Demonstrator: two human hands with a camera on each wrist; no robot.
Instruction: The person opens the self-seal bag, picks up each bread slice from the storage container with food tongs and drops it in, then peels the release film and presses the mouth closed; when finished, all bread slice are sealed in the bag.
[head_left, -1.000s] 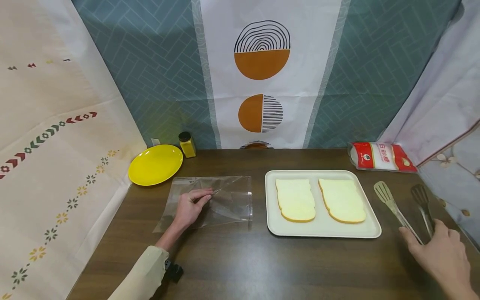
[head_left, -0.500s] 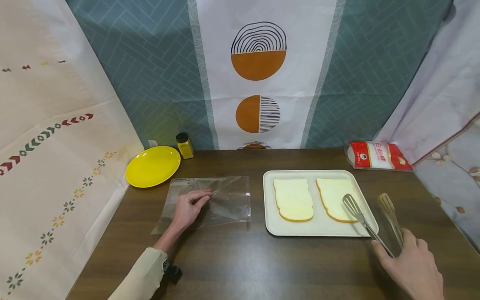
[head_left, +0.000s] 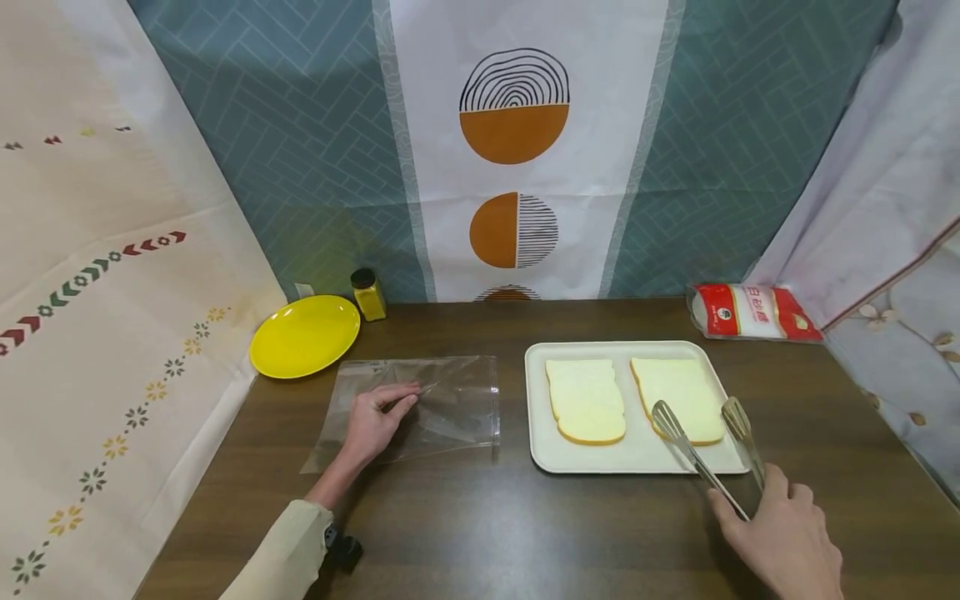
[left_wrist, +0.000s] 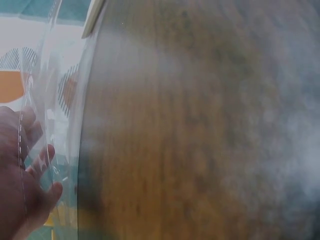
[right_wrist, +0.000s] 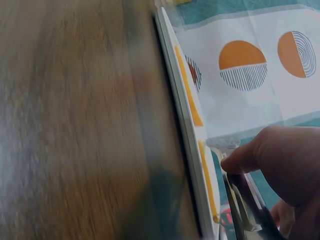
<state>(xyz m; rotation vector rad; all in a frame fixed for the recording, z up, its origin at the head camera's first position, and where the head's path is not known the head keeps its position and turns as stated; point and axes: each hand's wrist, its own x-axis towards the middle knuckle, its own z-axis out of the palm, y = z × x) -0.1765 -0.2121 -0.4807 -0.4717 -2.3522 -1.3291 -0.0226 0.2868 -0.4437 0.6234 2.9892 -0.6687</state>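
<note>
A: What fills the scene, with twelve o'clock at the far edge?

B: Patterned cloths [head_left: 262,100] hang behind a dark wooden table [head_left: 480,537], where a person works with both bare hands.

A: And the biggest items on it?

B: A white tray [head_left: 600,460] lies flat at the three o'clock side of a clear plastic bag [head_left: 461,408]. A yellow plate [head_left: 303,337] sits at the bag's ten o'clock.

A: The tool?

B: Metal tongs [head_left: 703,467], at the tray's four o'clock, their arms spread wide. One slotted tip shows over the seven o'clock edge of a bread slice; the other is just past that slice's three o'clock side. Whether either tip touches anything, I cannot tell.

A: And the hands?

B: The right hand [head_left: 786,533] grips the tongs near their lower end, thumb along one arm. The left hand [head_left: 375,421], below a cream sleeve [head_left: 281,546], rests at the middle of the bag; I cannot tell whether its fingers pinch the plastic.

A: Anything smaller?

B: A red-and-white packet [head_left: 757,312] lies at the tray's two o'clock. Two bread slices [head_left: 587,404] lie side by side on the tray, at its nine and three. Smallest, a yellow jar with a black lid [head_left: 370,302] stands at the plate's two o'clock.
</note>
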